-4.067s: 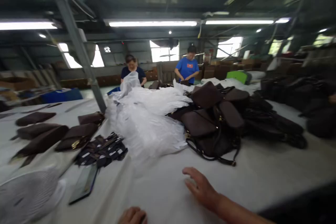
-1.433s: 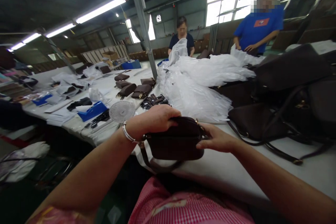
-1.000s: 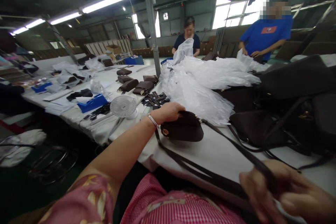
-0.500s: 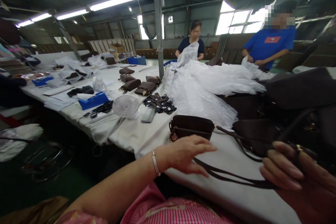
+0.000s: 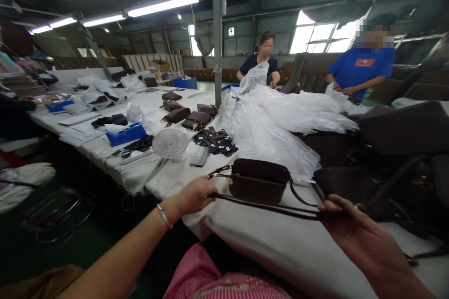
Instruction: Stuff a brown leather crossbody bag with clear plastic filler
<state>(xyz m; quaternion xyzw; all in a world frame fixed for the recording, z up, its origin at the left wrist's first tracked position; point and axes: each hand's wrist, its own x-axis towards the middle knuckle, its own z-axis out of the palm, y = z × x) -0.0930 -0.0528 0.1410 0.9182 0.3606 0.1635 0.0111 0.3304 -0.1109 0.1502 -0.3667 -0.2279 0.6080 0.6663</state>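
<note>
While strap (image 5: 266, 206) stretched between hands, bag (image 5: 258, 180) near table edge (image 5: 196, 215).

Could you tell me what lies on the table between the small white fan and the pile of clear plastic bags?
In the head view, a heap of small black tags lies between the fan and the plastic bags.

No text, brand or number can be read anywhere in the frame. The blue shirt (image 5: 365, 67) of the person at upper right carries a small red chest patch whose marks are too small to make out. The dark tags (image 5: 215, 141) heaped at centre show pale printing, too blurred to read.
</note>
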